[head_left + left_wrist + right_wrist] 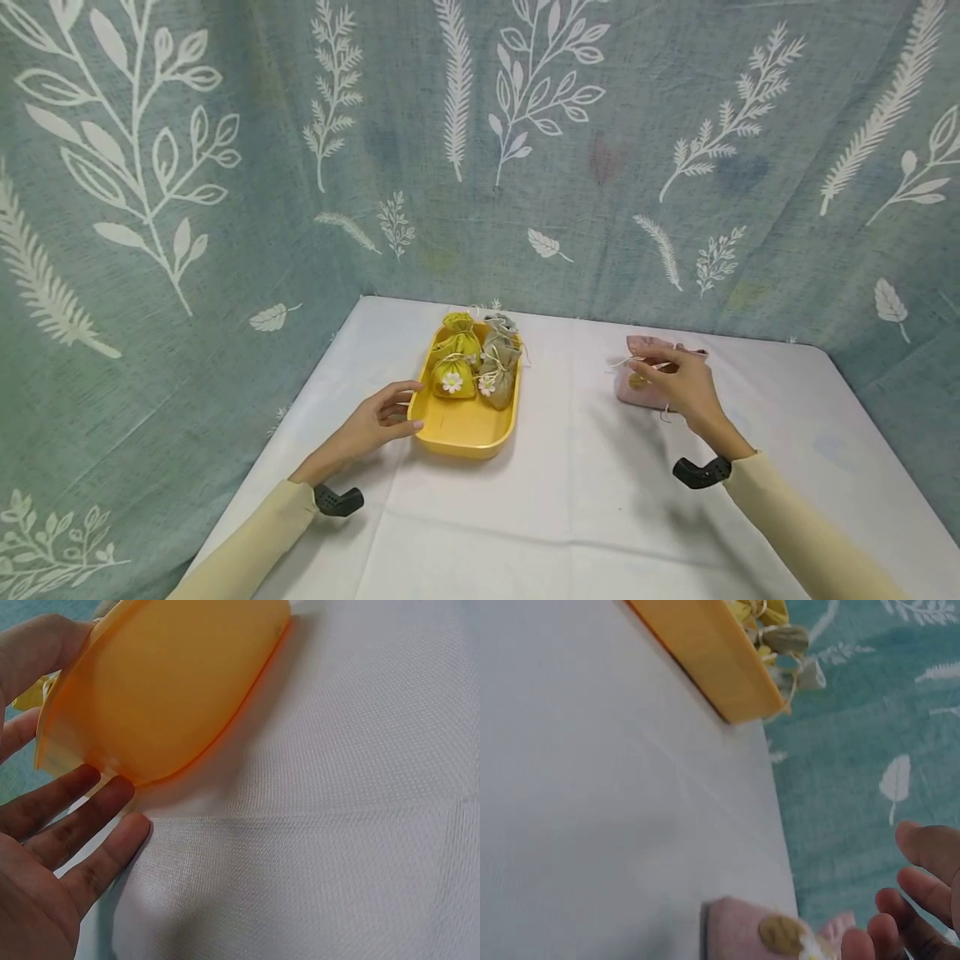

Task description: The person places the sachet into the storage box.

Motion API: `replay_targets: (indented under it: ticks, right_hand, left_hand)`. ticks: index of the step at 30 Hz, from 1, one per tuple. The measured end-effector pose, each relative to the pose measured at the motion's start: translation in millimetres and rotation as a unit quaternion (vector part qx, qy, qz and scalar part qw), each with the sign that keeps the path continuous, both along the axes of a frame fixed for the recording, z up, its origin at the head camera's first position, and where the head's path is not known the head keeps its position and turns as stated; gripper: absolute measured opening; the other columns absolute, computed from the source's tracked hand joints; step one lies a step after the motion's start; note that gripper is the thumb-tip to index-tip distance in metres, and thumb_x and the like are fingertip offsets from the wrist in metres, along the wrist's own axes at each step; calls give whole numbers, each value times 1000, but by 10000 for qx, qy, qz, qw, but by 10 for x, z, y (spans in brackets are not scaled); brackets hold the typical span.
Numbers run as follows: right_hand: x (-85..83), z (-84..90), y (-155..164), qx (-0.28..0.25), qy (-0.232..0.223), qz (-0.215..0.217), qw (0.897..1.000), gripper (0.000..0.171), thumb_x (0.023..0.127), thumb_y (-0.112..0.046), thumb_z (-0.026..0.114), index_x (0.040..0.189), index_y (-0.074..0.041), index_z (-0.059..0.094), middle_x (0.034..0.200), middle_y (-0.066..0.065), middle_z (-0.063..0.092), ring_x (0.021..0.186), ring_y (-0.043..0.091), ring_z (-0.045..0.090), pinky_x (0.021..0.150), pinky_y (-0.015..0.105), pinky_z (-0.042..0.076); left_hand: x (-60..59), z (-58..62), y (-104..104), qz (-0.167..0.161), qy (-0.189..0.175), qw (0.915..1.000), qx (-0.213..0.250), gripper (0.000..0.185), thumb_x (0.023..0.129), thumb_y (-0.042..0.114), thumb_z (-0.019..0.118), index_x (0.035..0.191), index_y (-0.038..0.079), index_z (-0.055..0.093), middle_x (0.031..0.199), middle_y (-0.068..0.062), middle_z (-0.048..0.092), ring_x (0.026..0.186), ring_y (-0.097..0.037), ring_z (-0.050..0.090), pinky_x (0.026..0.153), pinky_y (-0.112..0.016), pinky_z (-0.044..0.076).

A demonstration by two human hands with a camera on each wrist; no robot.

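My left hand (378, 414) is at the left side of a yellow plastic tray (457, 429), its thumb and relaxed fingers at the rim. In the left wrist view the fingertips (116, 791) lie against the tray's wall. Inside the tray's far part sit yellow drawstring pouches (453, 382) and grey-beige ones (497, 379), with white flowers on the front ones. My right hand (684, 383) hovers, loosely bent, over a pink drawstring pouch (630, 390), hiding part of it. A tan round patch and a white flower show on this pouch (739, 930). Nothing shows between the right fingers.
A white cloth (510, 508) covers the table. Blue-green curtains (585, 192) with white leaf prints hang behind and along the sides. More pink cloth (693, 352) shows behind the right hand.
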State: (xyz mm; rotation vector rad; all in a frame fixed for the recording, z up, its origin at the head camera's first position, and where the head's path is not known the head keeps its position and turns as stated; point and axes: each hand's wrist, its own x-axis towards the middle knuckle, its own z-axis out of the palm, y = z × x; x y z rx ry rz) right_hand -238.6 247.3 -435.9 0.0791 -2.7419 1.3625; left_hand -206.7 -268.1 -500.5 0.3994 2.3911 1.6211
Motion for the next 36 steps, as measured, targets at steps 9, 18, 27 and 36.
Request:
replay_targets:
  ticks: [9,18,27,36]
  right_hand:
    - [82,-57,384,245,46,-493,9985,55,97,-50,70,131,-7,70,120,17,68,100,24,60,69,26,54]
    - [68,-161,626,-120,-371,-913,9951,62,97,-56,67,134,-7,67,132,18,64,113,27,59,77,33,57]
    - [10,-276,784,-44,-396,-1280,9910,65,96,-56,68,132,-2,66,133,21,60,104,25,58,72,29,59]
    - [-45,-315,870,-10,-689,-1240,9899,70,95,-54,70,132,3,55,136,27,53,98,33,61,74,38,59]
  left_hand:
    - [-5,-9,-2,29,-71,10000,-25,72,90,36,82,152,24,47,147,-18,51,126,-32,58,107,-48,49]
    - [0,-3,-10,12,-7,10000,1,71,91,35,81,152,23,47,147,-18,51,126,-32,58,107,-48,49]
    - [4,-6,-3,-31,26,10000,18,72,91,34,81,152,20,46,147,-19,51,126,-33,58,106,-46,50]
    - [14,32,2,-38,7,10000,-16,72,91,34,82,152,22,46,146,-17,52,127,-33,58,107,-45,50]
